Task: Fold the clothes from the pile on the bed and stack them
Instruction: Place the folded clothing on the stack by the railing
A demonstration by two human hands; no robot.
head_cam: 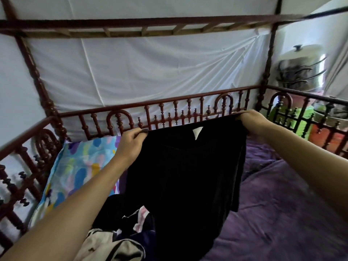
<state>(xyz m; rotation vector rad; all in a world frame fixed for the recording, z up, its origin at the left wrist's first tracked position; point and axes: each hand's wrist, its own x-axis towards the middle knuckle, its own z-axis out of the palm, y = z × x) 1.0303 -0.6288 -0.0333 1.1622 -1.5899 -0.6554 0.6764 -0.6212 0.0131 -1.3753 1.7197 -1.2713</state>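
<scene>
A black garment [186, 178] with a white label near its top edge hangs spread out above the bed. My left hand [130, 142] pinches its upper left corner and my right hand [253, 120] grips its upper right corner, both held up in front of the rail. Below it at the near left lies the pile of clothes [120, 232], with dark, beige and pink-and-white pieces; the hanging garment hides part of the pile.
The bed has a purple cover [278, 213] on the right and a colourful pillow [79, 166] on the left. A dark red spindle rail [169, 117] runs round the bed, with posts and white fabric behind. A metal vessel [301, 66] stands beyond the right rail.
</scene>
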